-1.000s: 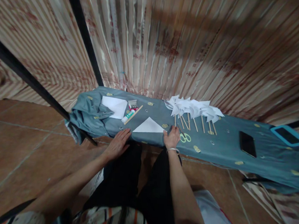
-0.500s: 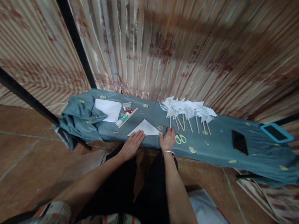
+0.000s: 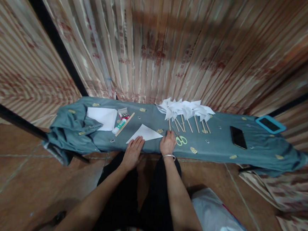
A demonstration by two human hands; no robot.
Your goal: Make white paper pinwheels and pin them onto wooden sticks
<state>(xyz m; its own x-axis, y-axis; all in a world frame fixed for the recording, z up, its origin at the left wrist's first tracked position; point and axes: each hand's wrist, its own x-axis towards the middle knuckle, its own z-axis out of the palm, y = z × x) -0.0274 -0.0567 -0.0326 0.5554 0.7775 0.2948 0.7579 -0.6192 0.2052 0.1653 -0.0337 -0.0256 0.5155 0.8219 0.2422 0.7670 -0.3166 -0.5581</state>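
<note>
A sheet of white paper folded into a triangle [image 3: 146,132] lies on the cloth-covered bench in front of me. My left hand [image 3: 133,151] rests flat on its lower left edge with the fingers stretched out. At the triangle's right corner lies my right hand [image 3: 168,143], palm down, fingers extended; its fingertips also come close to a pinwheel's stick. Just right of that hand are scissors with pale green handles [image 3: 181,140]. White paper pinwheels [image 3: 186,109] on wooden sticks lie in a row behind, several of them overlapping.
Left on the bench are white paper sheets [image 3: 103,117], a glue stick [image 3: 119,126], a wooden stick [image 3: 125,124] and a small box of metal bits [image 3: 123,113]. To the right lie a black phone [image 3: 238,137] and a blue-framed tablet [image 3: 270,124]. A plastic bag [image 3: 215,216] stands on the floor.
The camera view has shifted, so the bench and its objects appear further left. Both hands stay at the paper triangle, with little visible movement against it.
</note>
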